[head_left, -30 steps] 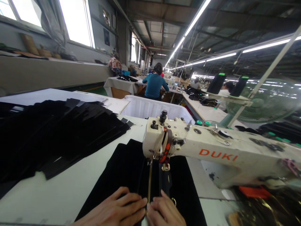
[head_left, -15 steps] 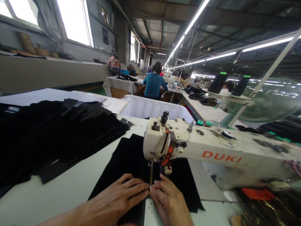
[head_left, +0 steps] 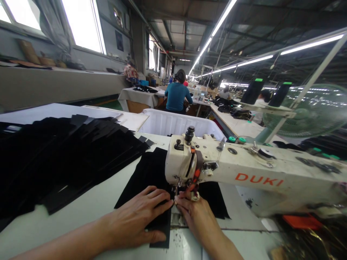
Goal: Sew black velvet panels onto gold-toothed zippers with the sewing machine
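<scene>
Black fabric pieces [head_left: 145,169] lie under the needle of a white sewing machine [head_left: 252,169] marked DUKI. My left hand [head_left: 141,216] rests flat on the fabric left of the needle, fingers stretched and thumb apart. Right of the presser foot [head_left: 176,190], my right hand [head_left: 196,209] has its fingers pressed together on the fabric edge, partly beneath the machine head. Both sets of fingertips nearly meet just in front of the foot. A small gold-coloured bit shows between them; the rest of it is hidden by the fingers.
A large fanned pile of black pieces [head_left: 65,162] covers the table's left. Behind the machine stands a white plastic bin [head_left: 176,122]. Black thread cones [head_left: 252,92] and a green fan [head_left: 306,112] are at right. A person in a blue top [head_left: 175,95] sits ahead.
The fabric has slid away from me under the machine, and both hands have moved forward with it. The gold-coloured strip between my hands is now mostly out of sight.
</scene>
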`<state>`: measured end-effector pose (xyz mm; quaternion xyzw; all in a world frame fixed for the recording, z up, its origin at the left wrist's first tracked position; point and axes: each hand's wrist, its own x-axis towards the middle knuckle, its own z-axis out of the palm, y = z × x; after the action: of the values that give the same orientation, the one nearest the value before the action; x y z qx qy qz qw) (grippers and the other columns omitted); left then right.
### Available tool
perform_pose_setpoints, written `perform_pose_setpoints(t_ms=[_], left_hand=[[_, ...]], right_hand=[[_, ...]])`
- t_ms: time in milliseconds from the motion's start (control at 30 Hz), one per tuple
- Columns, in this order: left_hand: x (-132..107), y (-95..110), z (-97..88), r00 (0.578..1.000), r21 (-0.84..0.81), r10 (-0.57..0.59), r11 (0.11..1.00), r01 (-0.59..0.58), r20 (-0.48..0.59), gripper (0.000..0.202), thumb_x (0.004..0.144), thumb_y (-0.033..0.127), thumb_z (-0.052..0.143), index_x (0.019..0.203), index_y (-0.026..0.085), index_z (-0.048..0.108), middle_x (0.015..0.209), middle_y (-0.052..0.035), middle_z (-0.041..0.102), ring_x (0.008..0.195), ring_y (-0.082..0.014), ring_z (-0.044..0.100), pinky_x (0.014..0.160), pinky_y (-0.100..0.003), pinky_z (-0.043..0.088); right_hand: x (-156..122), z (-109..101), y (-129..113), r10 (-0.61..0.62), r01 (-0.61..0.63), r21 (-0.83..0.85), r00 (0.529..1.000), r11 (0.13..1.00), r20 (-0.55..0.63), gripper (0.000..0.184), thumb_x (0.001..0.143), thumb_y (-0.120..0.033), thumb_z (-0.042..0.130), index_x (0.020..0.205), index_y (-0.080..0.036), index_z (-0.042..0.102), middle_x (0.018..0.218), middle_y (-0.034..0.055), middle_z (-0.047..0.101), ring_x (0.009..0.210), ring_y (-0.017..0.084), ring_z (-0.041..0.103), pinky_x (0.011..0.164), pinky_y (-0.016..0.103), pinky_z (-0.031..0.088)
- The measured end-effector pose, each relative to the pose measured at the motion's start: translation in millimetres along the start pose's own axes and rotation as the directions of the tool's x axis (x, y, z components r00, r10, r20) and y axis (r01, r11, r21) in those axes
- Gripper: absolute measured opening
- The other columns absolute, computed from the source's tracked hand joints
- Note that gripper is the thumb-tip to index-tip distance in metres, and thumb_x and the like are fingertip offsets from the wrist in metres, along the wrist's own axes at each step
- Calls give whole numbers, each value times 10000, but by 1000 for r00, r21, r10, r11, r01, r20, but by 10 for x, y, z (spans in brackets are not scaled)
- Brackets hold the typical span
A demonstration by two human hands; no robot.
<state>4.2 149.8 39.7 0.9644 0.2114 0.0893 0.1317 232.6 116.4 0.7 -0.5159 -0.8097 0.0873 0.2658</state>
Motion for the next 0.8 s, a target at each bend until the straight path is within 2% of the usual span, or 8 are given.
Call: perform_pose_setpoints(t_ms=[133, 267, 367, 533, 733, 800], left_hand=[[30, -64, 42, 1000, 37, -9, 999, 10, -25, 660, 870, 429, 679, 1446, 232, 424, 1359, -102, 534, 1237, -312, 502, 1101, -482, 326], [59, -78, 42, 999, 33, -12, 999, 14, -49, 593, 882, 429, 659, 1408, 229, 472, 1311, -93, 557, 1201, -305, 520, 1072, -472, 361], [61, -75, 43, 998, 35, 0, 999, 3, -66, 550, 900, 436, 635, 1389, 229, 493, 1295, -85, 567, 1191, -294, 531, 1070, -466, 367], [42, -87, 87, 998, 90, 15, 996, -9, -60, 552, 928, 428, 606, 1423, 235, 456, 1335, -94, 549, 1212, -298, 520, 1070, -472, 356], [34, -76, 81, 999, 107, 11, 994, -6, -42, 544, 945, 452, 573, 1420, 211, 462, 1336, -106, 538, 1208, -302, 510, 1065, -470, 366], [40, -66, 67, 999, 102, 8, 995, -4, -41, 543, 943, 448, 575, 1416, 204, 467, 1328, -105, 535, 1201, -299, 506, 1048, -457, 385]], right_hand=[[16, -3, -18, 133, -124, 86, 985, 989, -110, 261, 826, -91, 694, 1022, -263, 705, 1095, 36, 679, 1020, 231, 647, 905, 349, 530], [15, 33, -14, 129, -148, -94, 975, 985, -179, 334, 751, -123, 765, 1059, -195, 660, 1087, 99, 630, 1012, 285, 599, 890, 432, 520], [38, 69, -23, 110, -144, -205, 979, 968, -170, 283, 762, -142, 735, 1031, -160, 647, 1043, 127, 616, 977, 303, 580, 845, 456, 516], [89, 99, -56, 59, -94, -294, 990, 951, -126, 281, 810, -158, 679, 1085, -154, 624, 1097, 163, 619, 1035, 354, 545, 862, 515, 469], [133, -14, 15, -56, 41, -388, 998, 921, -26, 331, 901, -105, 574, 1219, -199, 570, 1151, 136, 646, 1041, 301, 573, 864, 456, 438], [145, -37, 68, -82, 71, -410, 997, 909, -7, 325, 904, -74, 545, 1200, -200, 588, 1110, 127, 668, 1028, 286, 585, 868, 438, 429]])
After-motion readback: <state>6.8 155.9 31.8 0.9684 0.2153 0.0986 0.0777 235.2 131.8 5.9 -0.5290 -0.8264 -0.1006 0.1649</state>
